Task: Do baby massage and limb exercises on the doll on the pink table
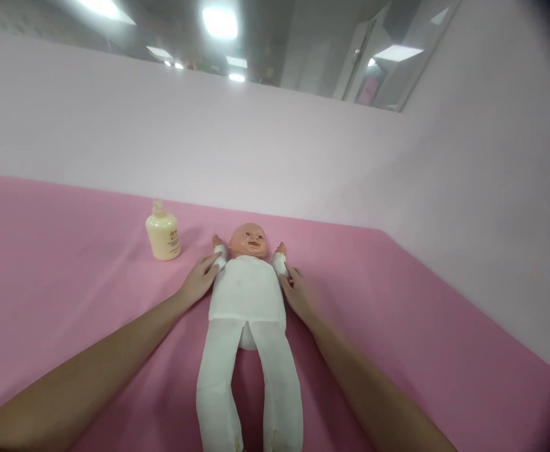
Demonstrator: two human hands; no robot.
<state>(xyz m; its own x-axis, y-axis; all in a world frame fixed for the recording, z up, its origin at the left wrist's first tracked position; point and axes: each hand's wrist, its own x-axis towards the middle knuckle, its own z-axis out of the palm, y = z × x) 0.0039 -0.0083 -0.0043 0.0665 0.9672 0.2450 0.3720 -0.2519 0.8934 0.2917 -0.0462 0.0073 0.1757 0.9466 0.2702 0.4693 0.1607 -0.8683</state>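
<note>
A baby doll (pixel 247 289) with a white cloth body and a hard head lies on its back on the pink surface, its head toward the wall. Both of its arms are raised beside the head. My left hand (pixel 200 279) has its fingers closed around the doll's arm on the left of the view. On the other side, my right hand (pixel 296 292) grips the opposite arm between thumb and fingers. The doll's feet are cut off by the bottom edge of the view.
A cream pump bottle (pixel 163 235) stands upright on the pink padded surface (pixel 68 251), left of the doll's head. Behind is a pale wall (pixel 256 150) with a reflective glass panel (pixel 275 44) above. Another wall closes the right side.
</note>
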